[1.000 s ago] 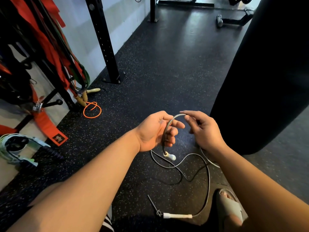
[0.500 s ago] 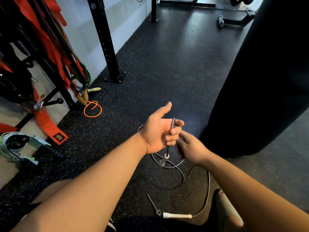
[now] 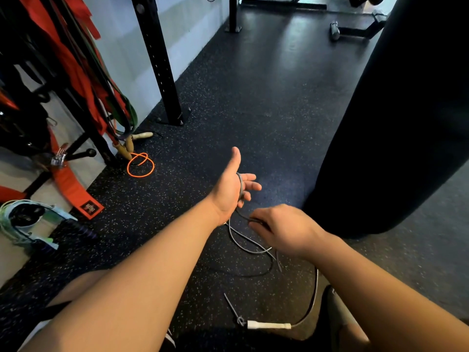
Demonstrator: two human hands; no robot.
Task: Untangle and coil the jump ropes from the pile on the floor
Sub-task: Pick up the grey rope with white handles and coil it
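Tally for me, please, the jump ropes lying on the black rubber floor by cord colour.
Grey jump rope: 1, draped over the left hand, pinched by the right hand.
Orange jump rope: 1
Total: 2
A dark line beneath the grey loops may be shadow; not counted.

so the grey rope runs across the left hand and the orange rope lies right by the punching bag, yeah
Not quite. The grey rope does cross the left hand, but the orange rope lies beside the wooden handles near the wall, far from the punching bag. The head view shows it.
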